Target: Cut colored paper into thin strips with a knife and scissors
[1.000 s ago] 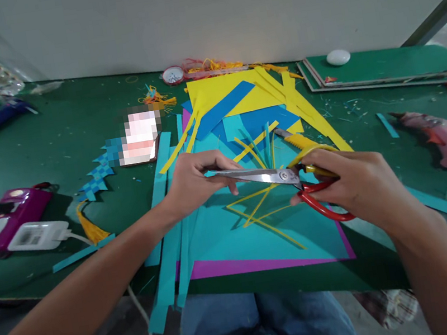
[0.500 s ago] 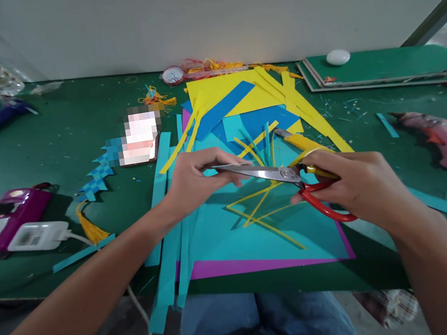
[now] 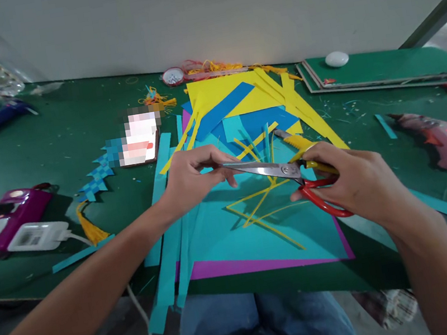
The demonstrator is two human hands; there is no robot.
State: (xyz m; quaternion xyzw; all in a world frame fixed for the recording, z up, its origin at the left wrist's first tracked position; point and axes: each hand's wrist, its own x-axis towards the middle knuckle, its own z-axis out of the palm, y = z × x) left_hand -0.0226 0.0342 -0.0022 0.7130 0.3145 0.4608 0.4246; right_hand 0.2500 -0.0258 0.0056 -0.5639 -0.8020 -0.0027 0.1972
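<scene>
My right hand (image 3: 344,176) is closed around the handles of a pair of scissors (image 3: 268,169), which have one red loop and one yellow. The blades point left and look nearly closed, with their tips at the fingers of my left hand (image 3: 199,174). My left thumb and fingertips are bent together in a pinch; whatever they hold is too small or hidden. Beneath both hands lies a turquoise paper sheet (image 3: 217,236) with thin yellow strips (image 3: 276,230) across it. A yellow utility knife (image 3: 289,139) lies just beyond the scissors, partly hidden.
Yellow paper (image 3: 212,93) and a blue strip (image 3: 227,109) lie behind the turquoise sheet. To the right are a pink glue gun (image 3: 435,137) and stacked green boards (image 3: 395,69). A phone (image 3: 140,138), woven blue paper piece (image 3: 97,176) and purple power block (image 3: 11,218) lie left.
The scissors' tips have shifted slightly to the right, and the red handle has risen a little. My left hand has moved slightly, still pinched. The papers lie as before.
</scene>
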